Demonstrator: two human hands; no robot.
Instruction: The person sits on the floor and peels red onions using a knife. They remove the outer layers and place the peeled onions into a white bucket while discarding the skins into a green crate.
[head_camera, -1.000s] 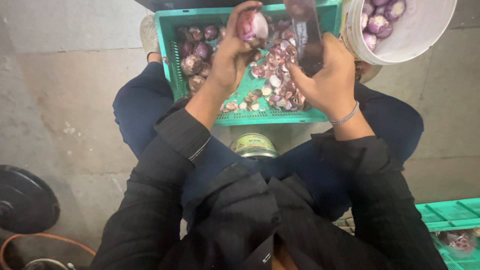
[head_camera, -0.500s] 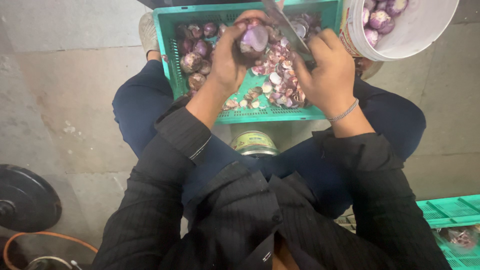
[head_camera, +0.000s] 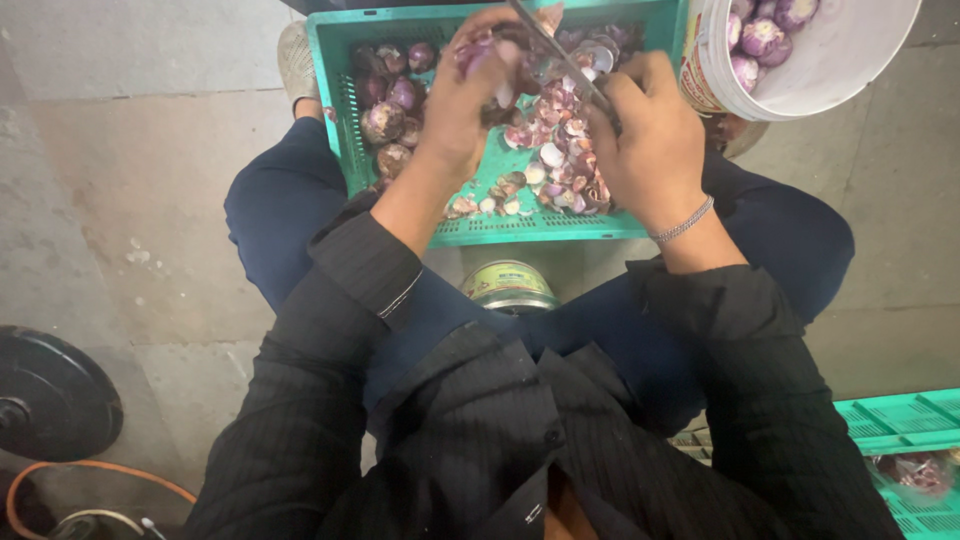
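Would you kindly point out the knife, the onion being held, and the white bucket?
knife (head_camera: 556, 52), head view, on the middle of the blade.
onion (head_camera: 476, 53), head view, on its purple skin above the left hand.
white bucket (head_camera: 850, 55), head view, on its bare inner wall.

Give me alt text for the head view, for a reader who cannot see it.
A seated person's left hand holds a purple onion over a green plastic crate of onions and peelings, while the right hand sets a metal knife against it. A white plastic bucket of peeled onions stands at the right.
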